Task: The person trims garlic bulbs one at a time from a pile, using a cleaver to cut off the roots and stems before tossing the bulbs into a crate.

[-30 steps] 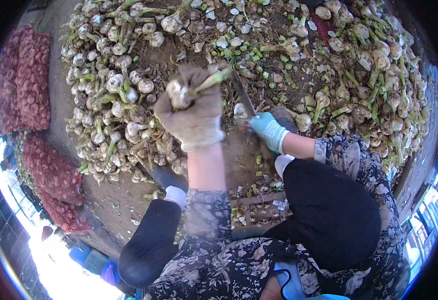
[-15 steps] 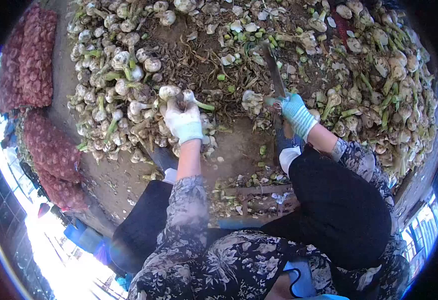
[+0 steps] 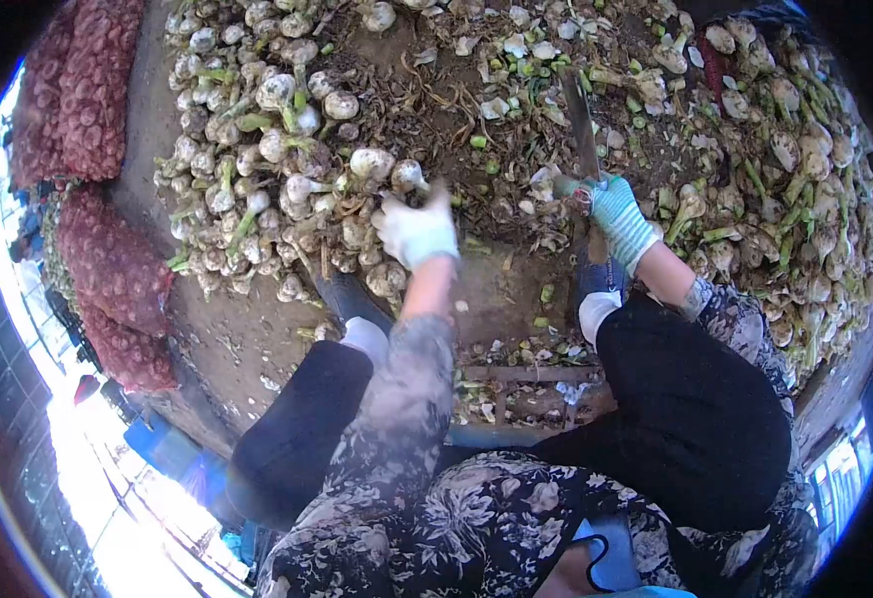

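Red mesh sacks (image 3: 114,264), far left, hold bulbs (image 3: 102,105); my left hand (image 3: 417,231) gapes empty by a garlic bulb (image 3: 408,175), right hand (image 3: 618,221) clenching a knife (image 3: 580,125).

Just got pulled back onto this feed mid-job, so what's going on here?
Someone is working through garlic by hand. Their gloved right hand grips a knife, blade pointing away from the body. The gloved left hand, blurred, is at the near edge of the left garlic heap; whether it holds a bulb can't be told. Another heap lies on the right, cut stem pieces litter the ground between, and filled red mesh sacks sit far left.
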Available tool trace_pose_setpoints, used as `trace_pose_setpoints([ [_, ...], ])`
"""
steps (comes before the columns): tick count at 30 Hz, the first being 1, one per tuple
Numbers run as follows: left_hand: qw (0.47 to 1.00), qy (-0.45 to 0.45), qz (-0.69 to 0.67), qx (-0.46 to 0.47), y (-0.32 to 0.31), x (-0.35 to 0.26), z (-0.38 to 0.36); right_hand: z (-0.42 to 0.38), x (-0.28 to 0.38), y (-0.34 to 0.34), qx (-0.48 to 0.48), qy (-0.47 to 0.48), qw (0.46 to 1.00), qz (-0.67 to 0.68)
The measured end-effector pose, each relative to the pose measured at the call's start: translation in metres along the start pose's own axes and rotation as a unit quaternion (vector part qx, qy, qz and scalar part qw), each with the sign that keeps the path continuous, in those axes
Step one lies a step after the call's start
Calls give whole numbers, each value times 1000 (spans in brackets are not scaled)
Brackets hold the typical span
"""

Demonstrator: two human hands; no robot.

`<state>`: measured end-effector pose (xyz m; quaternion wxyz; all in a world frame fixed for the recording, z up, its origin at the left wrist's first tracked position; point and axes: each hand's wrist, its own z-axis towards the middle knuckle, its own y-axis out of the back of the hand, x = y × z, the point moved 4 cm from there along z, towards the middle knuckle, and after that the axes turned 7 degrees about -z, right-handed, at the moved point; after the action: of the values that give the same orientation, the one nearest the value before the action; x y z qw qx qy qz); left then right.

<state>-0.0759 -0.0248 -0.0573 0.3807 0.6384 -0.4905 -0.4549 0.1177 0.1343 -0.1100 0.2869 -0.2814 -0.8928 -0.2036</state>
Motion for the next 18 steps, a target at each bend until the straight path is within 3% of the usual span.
trace_pose_setpoints([
  [2,994,20,92,51,-4,-9,26,5,-2,-3,3,17,999,-34],
  [4,992,-32,109,50,-16,-14,37,10,-7,-2,2,32,997,-66],
  [5,990,-60,118,50,-21,-17,41,1,3,-3,0,15,1000,-21],
  [6,989,-51,104,95,-27,-15,48,7,0,-1,3,48,998,-29],
  [8,990,-83,63,93,-32,-13,48,23,-15,2,10,110,993,-49],
  [11,991,-75,100,-40,-33,-26,24,5,12,11,3,51,995,-83],
  [14,997,61,-41,11,-50,-21,44,3,16,12,13,30,995,-93],
  [15,976,134,-173,-15,-37,-26,39,3,14,12,13,40,996,-74],
  [16,966,136,-215,43,-25,-32,35,1,12,11,14,47,997,-53],
  [18,888,15,-420,186,-39,-31,46,-13,24,14,50,59,996,-47],
])
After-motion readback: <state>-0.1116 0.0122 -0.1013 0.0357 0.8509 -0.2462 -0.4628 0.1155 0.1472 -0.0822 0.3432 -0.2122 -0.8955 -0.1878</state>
